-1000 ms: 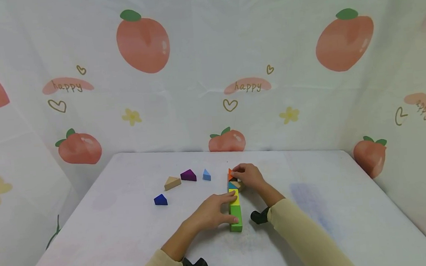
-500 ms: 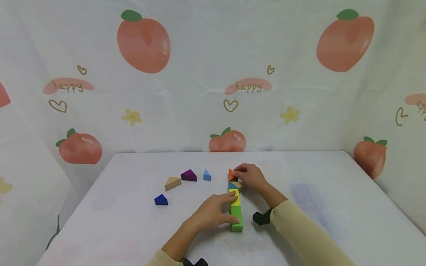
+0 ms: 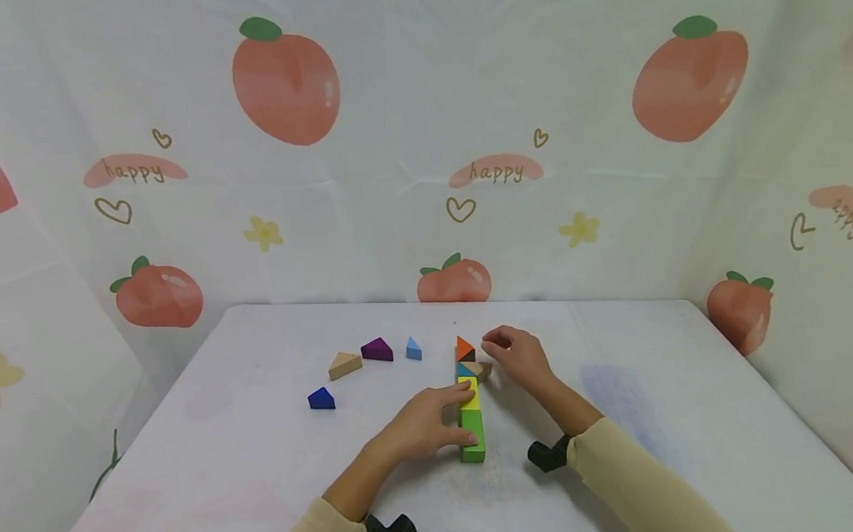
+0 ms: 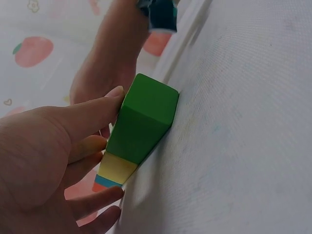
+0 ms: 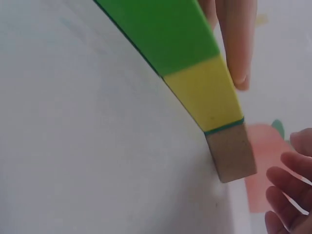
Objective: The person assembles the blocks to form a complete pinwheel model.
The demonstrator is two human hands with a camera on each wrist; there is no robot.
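A row of toy blocks runs away from me in the head view. Nearest is a green block point(image 3: 473, 448), followed by a yellow block point(image 3: 471, 403), a blue triangular block point(image 3: 462, 371) beside a plain wood block point(image 3: 483, 370), and an orange triangular block point(image 3: 463, 345) with a dark brown face at the far end. My left hand point(image 3: 420, 425) rests its thumb on the green block and a fingertip on the yellow one, fingers extended. My right hand point(image 3: 520, 357) hovers just right of the orange block, holding nothing, fingers relaxed.
Left of the row lie a light blue triangular block point(image 3: 414, 350), a purple block point(image 3: 377, 351), a plain wood triangular block point(image 3: 345, 365) and a dark blue block point(image 3: 322, 399). A fruit-print cloth point(image 3: 361, 204) hangs behind the white table point(image 3: 225, 482).
My right hand has let go of the orange triangular block and moved right, away from the row. My left hand stays where it was on the green and yellow blocks.
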